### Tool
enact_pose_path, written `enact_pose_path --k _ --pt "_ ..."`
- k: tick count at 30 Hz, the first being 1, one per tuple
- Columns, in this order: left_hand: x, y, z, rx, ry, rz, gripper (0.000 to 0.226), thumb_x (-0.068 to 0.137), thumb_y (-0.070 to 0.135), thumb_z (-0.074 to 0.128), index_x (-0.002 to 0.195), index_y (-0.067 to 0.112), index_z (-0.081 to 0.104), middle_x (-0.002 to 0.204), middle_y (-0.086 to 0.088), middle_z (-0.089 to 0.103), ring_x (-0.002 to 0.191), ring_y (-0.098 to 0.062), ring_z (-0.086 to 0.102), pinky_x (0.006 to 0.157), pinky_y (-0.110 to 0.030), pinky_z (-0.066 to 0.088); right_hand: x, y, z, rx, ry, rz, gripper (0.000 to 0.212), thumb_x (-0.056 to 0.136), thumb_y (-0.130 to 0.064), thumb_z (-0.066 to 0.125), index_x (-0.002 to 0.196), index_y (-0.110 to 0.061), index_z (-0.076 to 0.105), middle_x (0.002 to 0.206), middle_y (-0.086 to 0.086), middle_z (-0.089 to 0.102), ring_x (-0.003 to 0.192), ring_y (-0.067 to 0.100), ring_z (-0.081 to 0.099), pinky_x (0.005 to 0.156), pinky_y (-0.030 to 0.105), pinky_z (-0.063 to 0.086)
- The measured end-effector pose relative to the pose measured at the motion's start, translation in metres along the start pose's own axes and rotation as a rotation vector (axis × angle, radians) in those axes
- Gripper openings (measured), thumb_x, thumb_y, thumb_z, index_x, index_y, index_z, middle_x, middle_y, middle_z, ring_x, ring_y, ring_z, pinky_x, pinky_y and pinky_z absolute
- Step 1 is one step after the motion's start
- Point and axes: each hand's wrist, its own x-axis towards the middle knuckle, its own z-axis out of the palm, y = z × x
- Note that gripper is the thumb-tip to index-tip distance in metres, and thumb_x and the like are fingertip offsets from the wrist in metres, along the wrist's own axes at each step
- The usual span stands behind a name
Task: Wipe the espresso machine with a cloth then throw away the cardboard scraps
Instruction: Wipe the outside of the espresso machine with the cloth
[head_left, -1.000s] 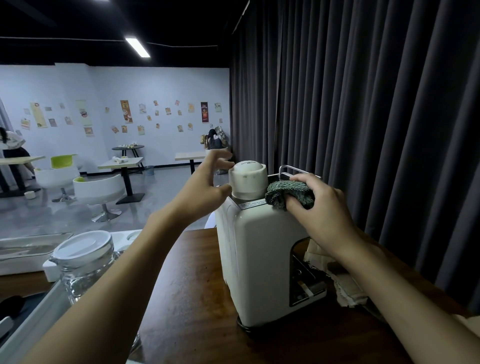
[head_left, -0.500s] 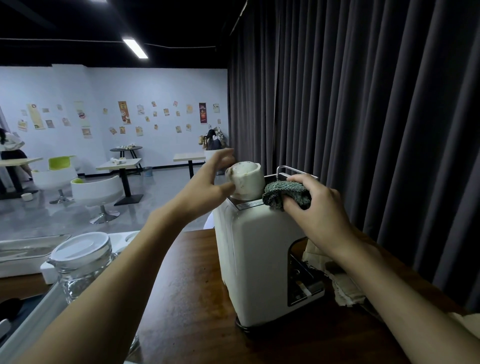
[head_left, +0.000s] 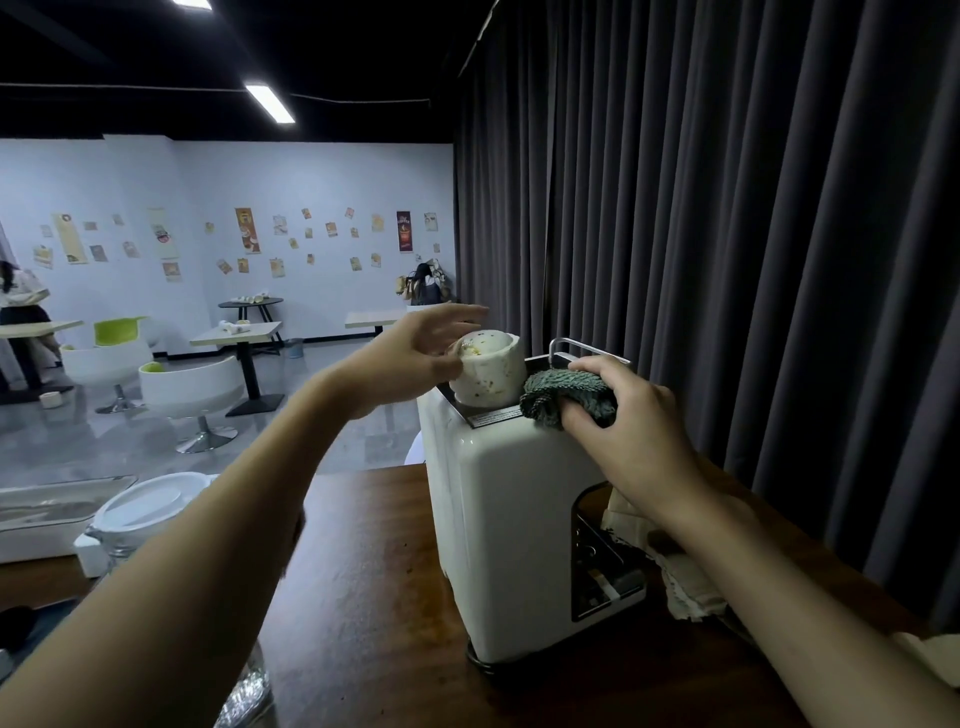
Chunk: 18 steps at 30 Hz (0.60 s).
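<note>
The white espresso machine (head_left: 509, 519) stands on the wooden counter (head_left: 363, 597). My right hand (head_left: 618, 431) grips a grey-green cloth (head_left: 550, 395) and presses it on the machine's top, near a metal rail (head_left: 582, 344). My left hand (head_left: 410, 358) holds a white cup (head_left: 493, 371) on the top's left end between thumb and fingers. The cup is tilted, its speckled end facing left. Beige, ragged-edged scraps (head_left: 680, 577) lie behind the machine on the right, partly hidden by my right forearm.
A glass jar with a white lid (head_left: 150, 504) and a white tray (head_left: 47, 506) stand at the counter's left. A dark curtain (head_left: 727, 234) hangs close behind the machine. Another pale piece (head_left: 930, 657) lies at the far right edge. Café tables, chairs and a person are beyond.
My left hand has tipped the white cup from upright over to the left. My right hand with the cloth has stayed on the machine's top.
</note>
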Motion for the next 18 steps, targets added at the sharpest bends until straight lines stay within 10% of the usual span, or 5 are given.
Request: enact_pose_path --k 11,18 --pt "-0.003 -0.015 -0.002 -0.127 -0.073 -0.066 0.081 0.081 0.011 0.076 0.151 0.023 0.036 0.128 0.011 0.063 0.124 -0.016 0.06 0.102 -0.033 0.051 0.0 0.001 0.0 0.009 -0.005 0.0 0.033 0.084 -0.019 0.07 0.117 -0.018 0.066 0.105 0.001 0.071 0.098 0.017 0.065 0.088 0.039 0.053" --pt "-0.001 -0.019 0.019 -0.188 0.189 -0.045 0.079 0.074 0.005 0.085 0.142 0.011 0.046 0.127 -0.008 0.064 0.12 -0.02 0.062 0.106 -0.04 0.05 -0.001 0.001 0.0 0.01 0.003 0.002 0.033 0.084 -0.019 0.07 0.117 -0.018 0.066 0.105 0.002 0.071 0.099 0.018 0.065 0.089 0.04 0.052"
